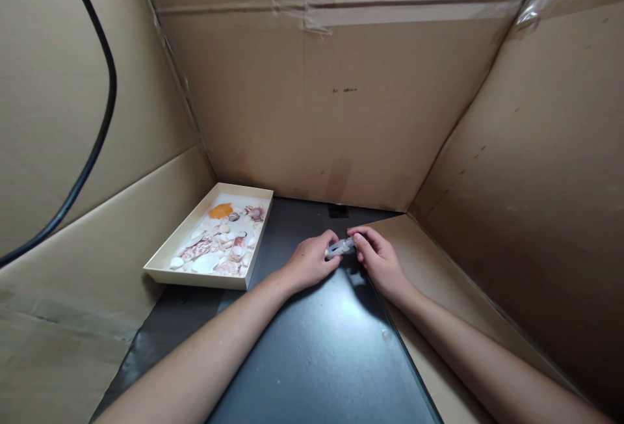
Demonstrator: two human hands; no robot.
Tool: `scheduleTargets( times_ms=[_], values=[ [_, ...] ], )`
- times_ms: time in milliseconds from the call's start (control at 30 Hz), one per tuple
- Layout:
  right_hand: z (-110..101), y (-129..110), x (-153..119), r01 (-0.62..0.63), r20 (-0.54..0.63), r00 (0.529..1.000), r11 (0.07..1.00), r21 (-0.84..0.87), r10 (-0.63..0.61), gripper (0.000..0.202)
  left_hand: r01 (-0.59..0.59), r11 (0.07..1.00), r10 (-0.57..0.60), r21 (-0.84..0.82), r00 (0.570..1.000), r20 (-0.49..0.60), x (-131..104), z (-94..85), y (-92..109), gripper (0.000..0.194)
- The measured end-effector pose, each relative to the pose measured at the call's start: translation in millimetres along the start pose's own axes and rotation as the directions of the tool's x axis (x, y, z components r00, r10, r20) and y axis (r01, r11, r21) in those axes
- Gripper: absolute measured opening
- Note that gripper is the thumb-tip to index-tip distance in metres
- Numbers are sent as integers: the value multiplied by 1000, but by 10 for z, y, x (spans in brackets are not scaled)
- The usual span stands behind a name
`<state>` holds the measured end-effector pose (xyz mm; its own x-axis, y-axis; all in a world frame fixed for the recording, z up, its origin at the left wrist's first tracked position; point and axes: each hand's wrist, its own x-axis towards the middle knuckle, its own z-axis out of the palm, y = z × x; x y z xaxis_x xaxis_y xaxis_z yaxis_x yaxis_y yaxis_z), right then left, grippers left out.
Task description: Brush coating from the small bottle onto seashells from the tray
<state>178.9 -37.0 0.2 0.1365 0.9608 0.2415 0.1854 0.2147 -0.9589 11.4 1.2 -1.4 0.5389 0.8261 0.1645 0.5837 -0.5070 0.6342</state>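
Between my two hands is a small, translucent, whitish-grey piece point(340, 248), narrow and slightly tilted, a little above the dark table. My left hand point(314, 258) pinches its left end between thumb and fingers. At the other end, the thumb and fingertips of my right hand point(381, 258) close on it. Its exact kind is too small to tell, and the fingertips cover both ends. Left of my hands stands a shallow cream box point(195, 279) holding several seashells point(224, 242), pale and brown-patterned, with an orange one point(221, 211) toward the back.
Cardboard walls point(292, 105) close in the back and both sides. The dark table point(302, 359) has a shiny top, with a cardboard strip point(429, 268) along its right. A black cable point(104, 118) hangs in front of the left wall.
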Motion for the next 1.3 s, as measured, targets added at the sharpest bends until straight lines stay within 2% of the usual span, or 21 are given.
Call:
scheduleTargets(
  times_ms=[433, 833, 1100, 1300],
  values=[
    [-28, 32, -7, -7, 45, 999, 1000, -5, 7, 24, -4, 1000, 4, 16, 1000, -2, 5, 12, -23, 21],
    [-22, 52, -4, 9, 26, 1000, 998, -54, -8, 28, -5, 1000, 5, -3, 1000, -1, 9, 22, -35, 21],
    [5, 44, 4, 10, 28, 1000, 1000, -3, -9, 31, 1, 1000, -1, 14, 1000, 2, 8, 10, -15, 20],
    [2, 91, 13, 48, 3, 999, 996, -80, -48, 32, 3, 1000, -2, 16, 1000, -12, 0, 21, -17, 19]
  ],
)
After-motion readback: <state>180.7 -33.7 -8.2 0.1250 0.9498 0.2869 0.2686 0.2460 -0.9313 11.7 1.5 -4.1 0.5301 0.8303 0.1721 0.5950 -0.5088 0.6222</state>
